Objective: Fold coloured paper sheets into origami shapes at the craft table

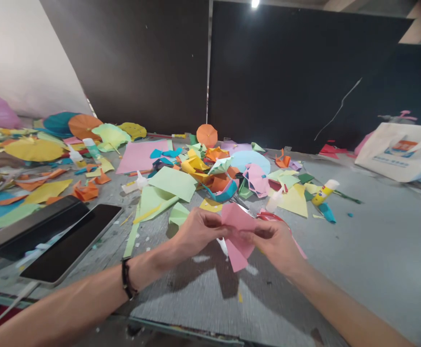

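Note:
A piece of pink paper (238,217) is held above the table's near part, between my two hands. My left hand (199,229) pinches it from the left, thumb toward the middle. From the right, my right hand (277,238) grips the same paper between thumb and fingers. One part of the paper stands up above the fingers and a narrower part hangs below. Just behind my right hand lie scissors with red handles (270,217), partly hidden by that hand. Green paper sheets (172,183) lie beyond my left hand.
A phone (75,241) with a cable lies at the left beside a dark case (39,224). Coloured paper scraps spread across the table (373,250). A yellow glue stick (325,192) lies right of centre; a white bag (400,152) stands far right. Dark panels (304,72) rise behind.

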Tool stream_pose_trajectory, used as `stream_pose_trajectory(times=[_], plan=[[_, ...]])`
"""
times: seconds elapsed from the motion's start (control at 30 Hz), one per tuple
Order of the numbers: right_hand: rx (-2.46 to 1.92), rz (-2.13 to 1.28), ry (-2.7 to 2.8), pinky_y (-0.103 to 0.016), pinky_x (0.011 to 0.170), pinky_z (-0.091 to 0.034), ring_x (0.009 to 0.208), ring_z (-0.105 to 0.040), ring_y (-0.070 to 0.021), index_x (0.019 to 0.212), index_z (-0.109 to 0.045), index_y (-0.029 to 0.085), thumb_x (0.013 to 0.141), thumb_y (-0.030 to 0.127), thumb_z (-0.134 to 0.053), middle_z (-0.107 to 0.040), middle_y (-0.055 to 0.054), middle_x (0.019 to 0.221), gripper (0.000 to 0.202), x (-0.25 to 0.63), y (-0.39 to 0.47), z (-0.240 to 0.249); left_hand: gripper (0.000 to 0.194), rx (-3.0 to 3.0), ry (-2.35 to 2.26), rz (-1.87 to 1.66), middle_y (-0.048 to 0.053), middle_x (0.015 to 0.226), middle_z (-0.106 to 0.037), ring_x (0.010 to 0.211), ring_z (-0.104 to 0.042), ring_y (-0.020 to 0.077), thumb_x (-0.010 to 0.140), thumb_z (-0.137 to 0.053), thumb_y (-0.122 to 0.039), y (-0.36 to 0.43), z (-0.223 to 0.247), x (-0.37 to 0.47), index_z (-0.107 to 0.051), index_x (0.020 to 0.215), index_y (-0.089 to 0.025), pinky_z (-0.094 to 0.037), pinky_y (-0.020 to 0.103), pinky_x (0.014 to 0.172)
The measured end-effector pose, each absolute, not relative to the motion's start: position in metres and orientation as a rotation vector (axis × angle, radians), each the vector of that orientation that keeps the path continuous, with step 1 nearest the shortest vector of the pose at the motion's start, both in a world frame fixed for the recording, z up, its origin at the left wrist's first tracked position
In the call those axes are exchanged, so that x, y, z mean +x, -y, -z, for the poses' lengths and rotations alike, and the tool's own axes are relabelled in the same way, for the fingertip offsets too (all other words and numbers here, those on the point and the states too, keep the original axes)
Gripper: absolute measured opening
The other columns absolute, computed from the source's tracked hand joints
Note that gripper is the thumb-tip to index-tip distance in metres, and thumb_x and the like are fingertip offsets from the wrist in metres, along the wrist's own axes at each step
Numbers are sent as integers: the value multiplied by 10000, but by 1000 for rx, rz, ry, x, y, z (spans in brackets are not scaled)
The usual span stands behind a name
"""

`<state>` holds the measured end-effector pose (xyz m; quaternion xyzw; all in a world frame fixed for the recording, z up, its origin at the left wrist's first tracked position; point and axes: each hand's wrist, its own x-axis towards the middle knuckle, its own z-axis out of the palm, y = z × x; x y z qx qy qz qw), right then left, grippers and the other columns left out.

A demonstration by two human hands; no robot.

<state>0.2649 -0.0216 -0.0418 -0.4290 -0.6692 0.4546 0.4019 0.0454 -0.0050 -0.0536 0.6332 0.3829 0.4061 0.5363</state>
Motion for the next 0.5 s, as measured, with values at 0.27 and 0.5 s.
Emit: stream_pose_trajectory(times=[0.27, 0.5], plan=[[-1077, -1103, 1655, -316, 692, -572, 777, -720, -203, 898, -779, 210, 876, 431, -759, -788, -51, 865, 224, 263, 23, 45, 292, 1424, -789, -975, 92, 872, -755, 758, -669, 178, 841, -821, -401, 8, 58, 50, -794, 924, -123, -519, 298, 701], [-1026, -1222, 1504, -340, 760, -631, 837, -775, -223, 987, -736, 239, 787, 361, -827, -816, -38, 908, 251, 260, 23, 49, 334, 1465, -845, -894, 71, 802, -734, 714, -649, 189, 817, -829, -449, 10, 57, 52, -814, 905, -127, -491, 309, 664]])
